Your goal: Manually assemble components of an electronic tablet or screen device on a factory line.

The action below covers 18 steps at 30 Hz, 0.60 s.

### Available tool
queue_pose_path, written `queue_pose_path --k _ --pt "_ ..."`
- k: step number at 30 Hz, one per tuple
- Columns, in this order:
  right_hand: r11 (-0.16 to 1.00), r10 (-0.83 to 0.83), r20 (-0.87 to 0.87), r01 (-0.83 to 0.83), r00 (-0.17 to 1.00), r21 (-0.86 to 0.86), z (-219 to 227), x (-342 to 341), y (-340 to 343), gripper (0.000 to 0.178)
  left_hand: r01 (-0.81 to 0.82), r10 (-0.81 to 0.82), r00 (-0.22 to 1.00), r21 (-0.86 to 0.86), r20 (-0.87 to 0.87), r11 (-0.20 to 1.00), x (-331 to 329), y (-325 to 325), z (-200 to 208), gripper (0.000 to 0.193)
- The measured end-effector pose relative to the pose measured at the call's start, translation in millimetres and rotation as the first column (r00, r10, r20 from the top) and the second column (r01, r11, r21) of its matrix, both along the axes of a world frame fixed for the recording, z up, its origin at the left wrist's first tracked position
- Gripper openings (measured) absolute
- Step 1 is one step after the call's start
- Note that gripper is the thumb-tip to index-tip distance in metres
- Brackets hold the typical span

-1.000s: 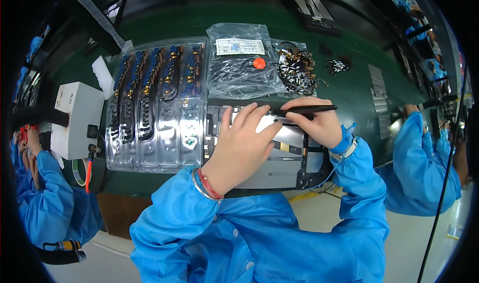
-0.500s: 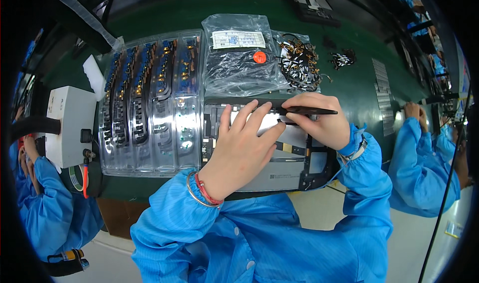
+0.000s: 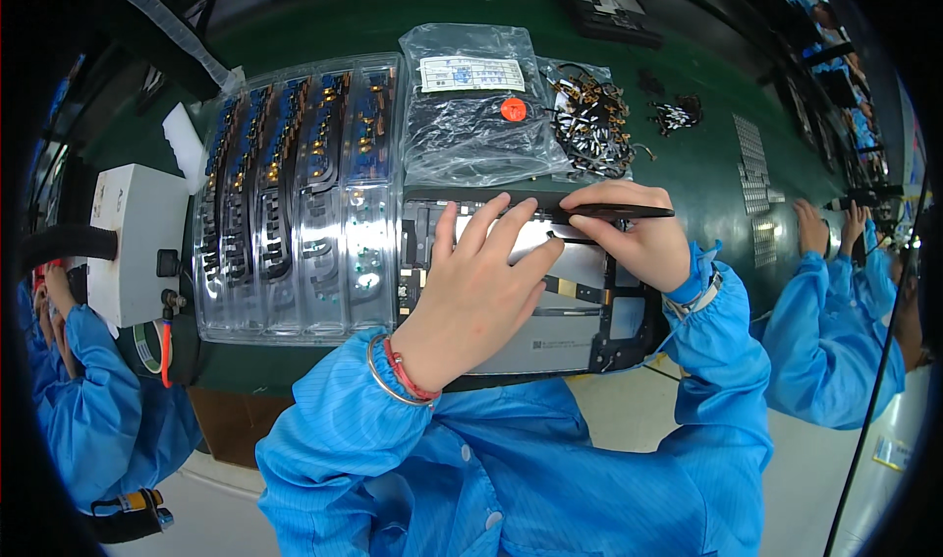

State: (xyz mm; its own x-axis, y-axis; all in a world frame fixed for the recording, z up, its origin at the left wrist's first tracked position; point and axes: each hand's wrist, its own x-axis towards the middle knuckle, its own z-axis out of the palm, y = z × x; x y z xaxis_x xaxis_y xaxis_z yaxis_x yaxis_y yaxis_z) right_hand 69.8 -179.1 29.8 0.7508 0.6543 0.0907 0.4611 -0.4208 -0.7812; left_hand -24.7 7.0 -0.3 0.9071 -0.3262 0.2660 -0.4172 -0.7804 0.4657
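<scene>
And there was the left hand (image 3: 479,287), fingers fanned wide, laid over the device (image 3: 535,353) at the centre of the frame, gripping nothing that showed. Across to the right hand (image 3: 648,250), right of centre: thumb and fingers pinched together on a black tool (image 3: 629,211)! That tool lay almost level, long axis left to right, its left end near the device's upper edge. The device, too, stretched lengthwise left to right.

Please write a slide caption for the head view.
Left hand spread over an open device, right hand holding a black tool.
</scene>
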Motion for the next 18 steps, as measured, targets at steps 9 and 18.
queue_pose_path --k 9,18 --pt "0.980 -0.040 0.173 0.005 0.984 0.200 2.4 -0.2 -5.7 0.011 -0.009 0.009 1.000 -0.015 -0.005 1.000 2.2 0.0 2.5 0.052" --pt "0.947 0.210 0.528 -0.037 0.823 -0.319 -7.1 -15.7 -4.5 0.045 -0.120 0.116 0.992 -0.140 -0.043 0.983 -0.5 5.5 3.6 0.069"
